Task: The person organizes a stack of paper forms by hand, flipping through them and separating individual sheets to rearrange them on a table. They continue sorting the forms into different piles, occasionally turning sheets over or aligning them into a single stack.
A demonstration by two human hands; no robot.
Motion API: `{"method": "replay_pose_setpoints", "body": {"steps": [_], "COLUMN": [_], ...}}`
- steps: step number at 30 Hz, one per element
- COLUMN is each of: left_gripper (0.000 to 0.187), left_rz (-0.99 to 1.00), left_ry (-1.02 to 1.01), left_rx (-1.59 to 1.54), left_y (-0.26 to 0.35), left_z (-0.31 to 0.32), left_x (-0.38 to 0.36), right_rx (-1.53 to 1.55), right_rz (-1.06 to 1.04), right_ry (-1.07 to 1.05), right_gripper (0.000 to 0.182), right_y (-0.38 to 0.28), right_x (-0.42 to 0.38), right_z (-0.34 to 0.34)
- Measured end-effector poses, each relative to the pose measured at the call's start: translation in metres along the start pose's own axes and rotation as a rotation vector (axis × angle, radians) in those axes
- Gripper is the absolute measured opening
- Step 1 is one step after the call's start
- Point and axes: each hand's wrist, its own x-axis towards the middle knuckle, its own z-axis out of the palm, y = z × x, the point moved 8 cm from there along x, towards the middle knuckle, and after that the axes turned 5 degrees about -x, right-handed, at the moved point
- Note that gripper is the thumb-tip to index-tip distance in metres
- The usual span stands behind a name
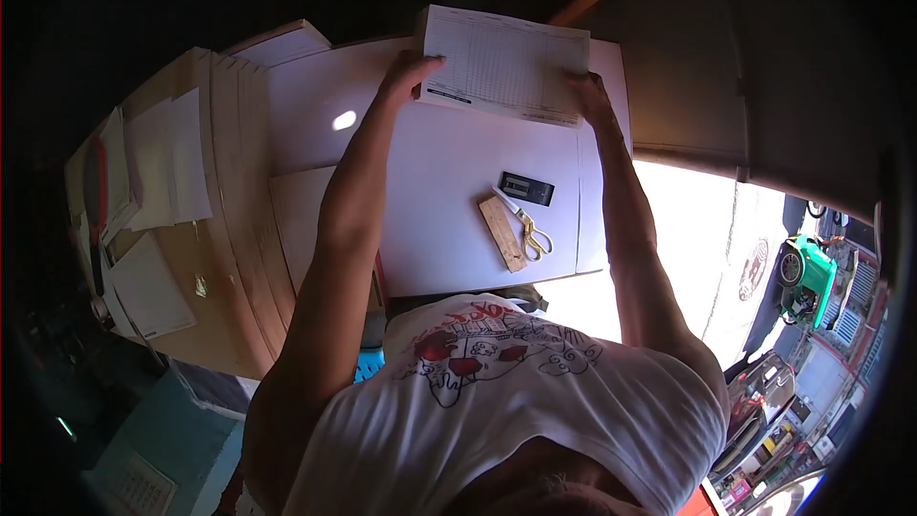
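Note:
A thick stack of printed forms (pixel 506 62) is held up over the far part of the white tabletop (pixel 439 182). My left hand (pixel 413 75) grips its left edge, thumb on top. At the right edge, my right hand (pixel 587 91) is closed on the same stack, slightly blurred. Nearer my body lie gold-handled scissors (pixel 533 237), a wooden block (pixel 502 234) partly beside them, and a black rectangular object (pixel 526 188).
On the left are stacked brown boards (pixel 229 229) with white papers (pixel 172 162) and a red-and-black tool (pixel 96 201) on them. A dark panel (pixel 688 86) stands at the right. Beyond the bright floor are a green vehicle (pixel 810 277) and other vehicles.

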Motion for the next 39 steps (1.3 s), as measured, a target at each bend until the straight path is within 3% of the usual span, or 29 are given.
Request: {"method": "replay_pose_setpoints", "body": {"steps": [2,4,5,6,7,8,9,10,11,12,14,16,17,18,20,23,25,26,27,28,30,32,34,36,39], "left_gripper": [0.049,0.046,0.045,0.045,0.043,0.037,0.035,0.032,0.033,0.028,0.028,0.028,0.028,0.030,0.028,0.028,0.026,0.026,0.030,0.032,0.036,0.026,0.032,0.036,0.043], "left_rz": [0.118,0.148,0.209,0.269,0.211,0.160,0.162,0.157,0.253,0.308,0.143,0.155,0.183,0.342,0.366,0.386,0.312,0.283,0.312,0.310,0.270,0.244,0.318,0.358,0.395], "left_ry": [0.173,0.244,0.253,0.261,0.033,-0.155,-0.216,-0.278,-0.245,0.069,0.238,0.166,0.142,0.129,0.073,0.287,0.222,0.193,0.004,0.027,0.067,0.140,0.014,0.016,0.094], "left_rx": [0.269,0.556,0.689,0.818,0.790,0.126,-0.100,-0.327,-0.235,-0.141,0.495,0.270,0.153,-0.205,-0.417,0.480,0.279,0.181,-0.136,-0.181,-0.271,-0.424,-0.530,-0.467,-0.357], "left_y": [0.048,0.085,0.094,0.101,0.102,0.076,0.071,0.067,0.060,0.055,0.076,0.063,0.063,0.065,0.055,0.095,0.092,0.088,0.067,0.072,0.061,0.078,0.057,0.056,0.025], "left_z": [0.009,0.039,0.054,0.068,0.073,0.067,0.062,0.060,0.055,0.044,0.049,0.039,0.029,0.021,0.021,0.031,0.027,0.023,0.020,0.015,0.011,0.005,-0.003,-0.005,0.000], "left_x": [-0.015,-0.039,-0.044,-0.048,-0.036,-0.006,0.012,0.025,0.043,0.054,0.035,0.027,0.031,0.029,0.043,0.035,0.029,0.036,0.048,0.044,0.013,-0.052,-0.069,-0.117,-0.148], "right_rx": [-0.295,-0.517,-0.774,-0.653,-0.533,-0.415,-0.153,-0.142,-0.134,-0.125,-0.633,-0.567,-0.347,-0.473,-0.726,-0.883,-1.066,-0.800,-0.531,-0.261,-0.012,0.165,-0.279,-0.250,-0.192], "right_rz": [-0.205,-0.011,0.035,0.060,0.074,0.074,0.010,-0.138,-0.288,-0.433,-0.112,0.206,0.149,0.158,0.213,-0.024,-0.022,-0.169,-0.308,-0.448,-0.495,-0.516,-0.436,-0.307,-0.287], "right_ry": [-0.017,0.042,0.098,0.038,-0.023,-0.083,-0.223,-0.143,-0.062,0.016,0.245,0.211,0.069,0.142,0.288,0.324,0.263,0.220,0.177,0.129,0.035,0.094,0.019,0.152,0.090], "right_gripper": [0.050,0.057,0.059,0.058,0.058,0.058,0.058,0.057,0.055,0.054,0.046,0.038,0.050,0.052,0.056,0.045,0.037,0.038,0.039,0.041,0.040,0.040,0.040,0.034,0.044], "right_y": [0.020,-0.057,-0.072,-0.066,-0.062,-0.062,-0.056,-0.039,-0.015,0.001,0.021,-0.010,-0.014,-0.017,-0.022,-0.048,-0.051,-0.046,-0.041,-0.044,-0.051,-0.106,-0.122,-0.117,-0.077], "right_x": [0.024,0.001,-0.004,-0.003,0.004,0.016,0.022,0.032,0.045,0.055,0.051,0.026,0.027,0.036,0.036,0.045,0.052,0.048,0.036,0.033,0.020,-0.042,-0.062,-0.085,-0.099], "right_z": [-0.019,0.038,0.050,0.052,0.054,0.054,0.050,0.040,0.032,0.027,0.014,0.003,0.004,-0.001,0.005,0.032,0.040,0.038,0.030,0.022,0.028,0.029,0.024,0.017,0.014]}}
